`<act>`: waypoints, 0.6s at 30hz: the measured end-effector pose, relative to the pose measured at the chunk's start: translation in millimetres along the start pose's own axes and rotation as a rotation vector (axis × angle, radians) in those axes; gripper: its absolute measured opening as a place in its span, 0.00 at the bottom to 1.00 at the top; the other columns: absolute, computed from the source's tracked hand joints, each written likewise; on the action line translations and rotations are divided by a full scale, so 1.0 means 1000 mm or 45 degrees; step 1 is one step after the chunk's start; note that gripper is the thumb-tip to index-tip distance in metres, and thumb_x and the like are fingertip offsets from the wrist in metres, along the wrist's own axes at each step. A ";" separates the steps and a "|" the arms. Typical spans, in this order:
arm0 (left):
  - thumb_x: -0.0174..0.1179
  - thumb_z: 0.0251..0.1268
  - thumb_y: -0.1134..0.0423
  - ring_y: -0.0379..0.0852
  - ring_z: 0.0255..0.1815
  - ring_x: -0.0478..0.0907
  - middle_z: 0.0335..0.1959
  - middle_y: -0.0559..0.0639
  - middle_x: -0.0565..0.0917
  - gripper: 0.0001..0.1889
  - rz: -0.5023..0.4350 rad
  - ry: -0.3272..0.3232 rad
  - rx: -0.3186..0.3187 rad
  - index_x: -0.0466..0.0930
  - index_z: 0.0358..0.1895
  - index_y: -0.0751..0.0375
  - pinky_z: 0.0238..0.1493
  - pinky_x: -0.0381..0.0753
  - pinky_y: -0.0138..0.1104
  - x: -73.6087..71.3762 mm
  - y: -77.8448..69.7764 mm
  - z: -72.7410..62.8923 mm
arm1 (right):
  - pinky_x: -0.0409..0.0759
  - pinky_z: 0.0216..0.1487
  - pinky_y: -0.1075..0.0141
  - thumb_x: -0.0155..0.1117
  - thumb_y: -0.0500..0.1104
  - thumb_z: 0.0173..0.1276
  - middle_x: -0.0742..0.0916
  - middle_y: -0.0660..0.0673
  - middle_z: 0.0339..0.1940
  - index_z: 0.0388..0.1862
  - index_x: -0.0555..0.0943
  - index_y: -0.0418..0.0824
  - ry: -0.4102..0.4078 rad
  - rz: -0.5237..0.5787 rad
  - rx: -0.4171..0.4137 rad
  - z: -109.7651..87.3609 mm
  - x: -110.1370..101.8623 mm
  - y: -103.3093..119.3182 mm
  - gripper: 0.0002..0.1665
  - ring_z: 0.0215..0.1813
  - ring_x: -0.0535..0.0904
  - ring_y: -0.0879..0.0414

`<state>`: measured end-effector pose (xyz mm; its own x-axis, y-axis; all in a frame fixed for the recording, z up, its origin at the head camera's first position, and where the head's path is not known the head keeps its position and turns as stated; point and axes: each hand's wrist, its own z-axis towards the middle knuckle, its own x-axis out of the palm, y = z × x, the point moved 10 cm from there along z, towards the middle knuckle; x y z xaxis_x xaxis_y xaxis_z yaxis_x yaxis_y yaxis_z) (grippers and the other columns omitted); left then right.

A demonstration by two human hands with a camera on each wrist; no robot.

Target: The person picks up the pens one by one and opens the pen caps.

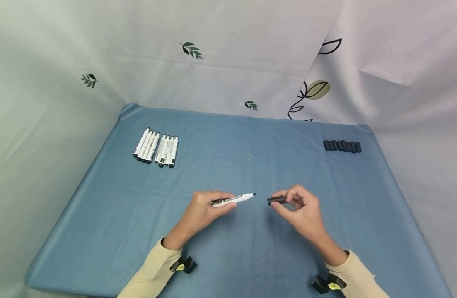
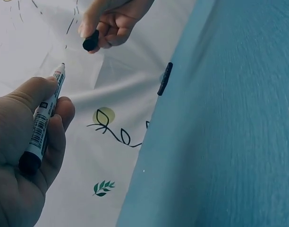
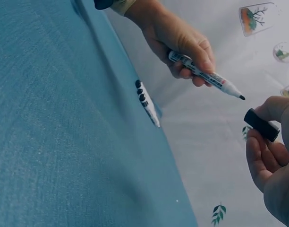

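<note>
My left hand (image 1: 203, 209) grips a white marker (image 1: 240, 198) whose bare black tip points right, toward the other hand. Its barrel lies between thumb and fingers, and the black end (image 2: 30, 162) shows near the palm in the left wrist view. Between thumb and fingertips my right hand (image 1: 303, 212) pinches a black marker cap (image 1: 276, 200). A short gap separates the tip from the cap, and both are held above the blue cloth. In the right wrist view the cap (image 3: 261, 125) sits just beyond the marker's tip.
Uncapped white markers (image 1: 157, 148) lie in two side-by-side groups at the back left of the blue cloth (image 1: 247, 145). At the back right, several black caps (image 1: 342, 146) stand in a row. A pale patterned curtain (image 1: 228, 62) hangs behind the table.
</note>
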<state>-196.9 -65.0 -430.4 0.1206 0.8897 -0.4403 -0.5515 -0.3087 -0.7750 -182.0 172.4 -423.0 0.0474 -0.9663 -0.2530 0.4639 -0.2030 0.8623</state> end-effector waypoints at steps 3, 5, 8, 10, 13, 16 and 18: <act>0.76 0.57 0.66 0.34 0.30 0.82 0.35 0.47 0.91 0.09 0.009 -0.050 -0.009 0.92 0.42 0.57 0.29 0.82 0.29 -0.005 0.003 0.000 | 0.85 0.48 0.67 0.72 0.18 0.56 0.89 0.35 0.41 0.37 0.74 0.32 -0.013 0.007 -0.020 0.001 -0.003 0.001 0.18 0.46 0.88 0.58; 0.77 0.56 0.66 0.34 0.28 0.81 0.33 0.46 0.91 0.09 0.011 -0.095 -0.007 0.92 0.41 0.57 0.28 0.81 0.30 -0.010 0.005 0.001 | 0.84 0.50 0.68 0.72 0.19 0.56 0.89 0.36 0.42 0.41 0.79 0.32 -0.010 -0.024 -0.022 0.001 -0.005 0.002 0.18 0.46 0.87 0.59; 0.78 0.55 0.67 0.35 0.26 0.77 0.29 0.44 0.89 0.09 0.017 -0.165 -0.008 0.93 0.40 0.56 0.26 0.77 0.30 -0.019 0.006 0.001 | 0.83 0.52 0.70 0.75 0.22 0.56 0.89 0.40 0.43 0.45 0.85 0.35 -0.006 -0.106 -0.020 0.000 -0.006 0.002 0.19 0.48 0.86 0.61; 0.78 0.55 0.67 0.37 0.25 0.74 0.27 0.44 0.87 0.10 0.031 -0.215 -0.003 0.93 0.40 0.57 0.25 0.74 0.30 -0.025 0.007 0.002 | 0.82 0.52 0.72 0.76 0.23 0.56 0.90 0.42 0.43 0.47 0.88 0.37 -0.005 -0.148 -0.015 0.000 -0.006 0.003 0.20 0.48 0.86 0.61; 0.78 0.54 0.68 0.40 0.25 0.73 0.26 0.46 0.85 0.10 0.060 -0.301 0.007 0.93 0.40 0.57 0.25 0.72 0.31 -0.036 0.008 0.004 | 0.82 0.51 0.72 0.76 0.23 0.56 0.90 0.41 0.44 0.48 0.87 0.37 -0.013 -0.142 -0.014 0.000 -0.006 0.004 0.21 0.49 0.86 0.60; 0.78 0.52 0.69 0.42 0.24 0.73 0.26 0.47 0.83 0.11 0.085 -0.379 -0.020 0.92 0.40 0.58 0.24 0.70 0.31 -0.049 0.012 0.007 | 0.83 0.51 0.70 0.75 0.22 0.57 0.90 0.40 0.44 0.48 0.87 0.35 -0.019 -0.093 -0.016 0.000 -0.007 0.005 0.20 0.48 0.86 0.59; 0.78 0.52 0.69 0.44 0.24 0.72 0.26 0.48 0.83 0.11 0.104 -0.417 -0.066 0.92 0.40 0.58 0.23 0.68 0.30 -0.059 0.016 0.010 | 0.83 0.51 0.69 0.74 0.21 0.57 0.90 0.39 0.44 0.46 0.87 0.33 -0.018 -0.069 -0.027 0.000 -0.007 0.005 0.19 0.48 0.86 0.58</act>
<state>-221.4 -118.6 -412.2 -0.1981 0.9196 -0.3393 -0.5049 -0.3925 -0.7688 -180.0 178.1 -416.7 0.0095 -0.9561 -0.2928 0.4841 -0.2518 0.8380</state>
